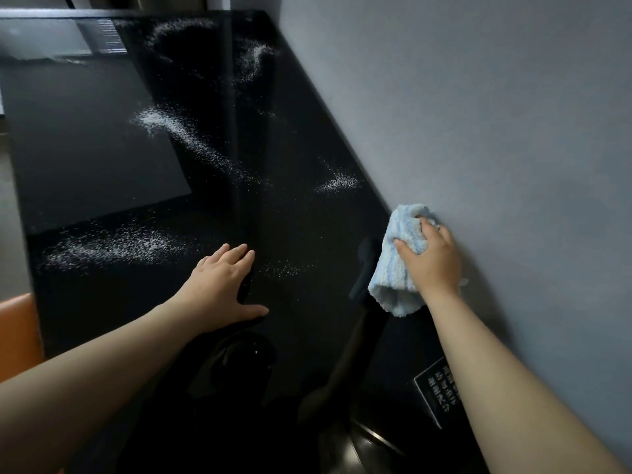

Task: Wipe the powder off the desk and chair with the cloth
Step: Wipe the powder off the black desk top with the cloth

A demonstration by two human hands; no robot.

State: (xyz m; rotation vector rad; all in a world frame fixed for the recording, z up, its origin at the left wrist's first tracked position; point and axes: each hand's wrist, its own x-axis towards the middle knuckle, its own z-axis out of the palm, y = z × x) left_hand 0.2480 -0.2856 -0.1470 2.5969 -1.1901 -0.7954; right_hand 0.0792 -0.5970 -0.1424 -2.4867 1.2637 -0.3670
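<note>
Right hand [429, 261], fingers clenched on pale-blue fluffy cloth [391, 270], holds it right of white powder streaks [102, 246] on glossy black bench [301, 217]; left hand [222, 282] flat, released.

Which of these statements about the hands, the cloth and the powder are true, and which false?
1. The right hand grips a light blue cloth. True.
2. The left hand holds a spray bottle. False: it rests flat on the desk, holding nothing.
3. White powder lies in several patches on the desk. True.
4. The cloth sits at the desk's far left corner. False: it is by the wall on the right.
</note>
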